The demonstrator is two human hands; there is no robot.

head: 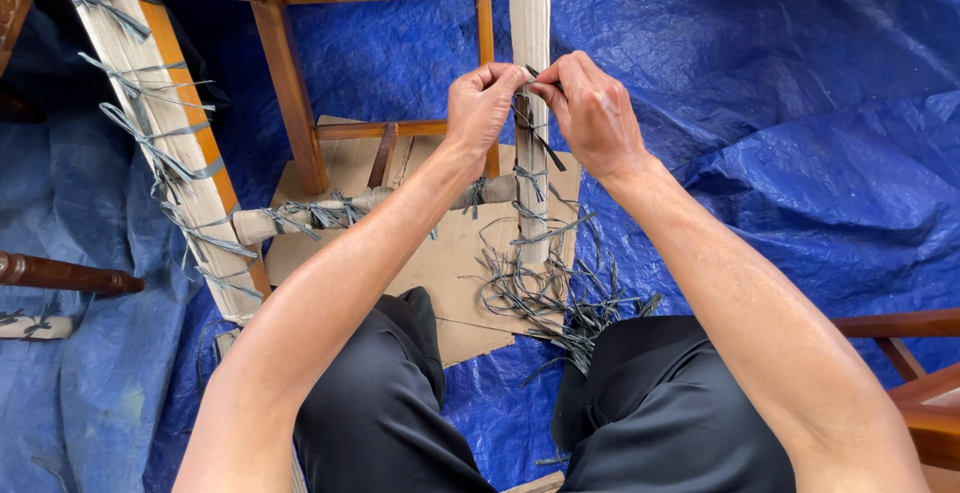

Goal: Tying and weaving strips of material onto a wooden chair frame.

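The person sits on the floor with knees apart, both forearms reaching forward to a wooden chair leg wrapped in pale cardboard [531, 13] that stands upright just ahead. The left hand [483, 103] is closed against the left side of that wrapped leg, thumb and fingers pressed together on a grey plastic strap [527, 118] tied around the cardboard. The right hand [592, 108] meets it from the other side, fingertips pinching the same strap at the knot, with a loose dark end of it hanging down below the knuckles. The two hands nearly touch, right at the front face of the leg. Further down the same leg, more grey ties [532, 185] ring the cardboard at intervals, and a heap of loose strap pieces [555, 298] lies tangled at its foot, spilling over a flat sheet of cardboard [450, 263] on the ground. A wrapped crossbar [330, 215] runs leftward from the leg, also bound with grey ties. To the left, another wrapped leg [150, 123] slants across the view, knotted in several places. Bare wooden frame parts [290, 83] show above and between them. A blue tarp [780, 103] covers the floor all around, wrinkled and folded, and pieces of other dark wooden furniture [905, 373] poke in at the right edge.
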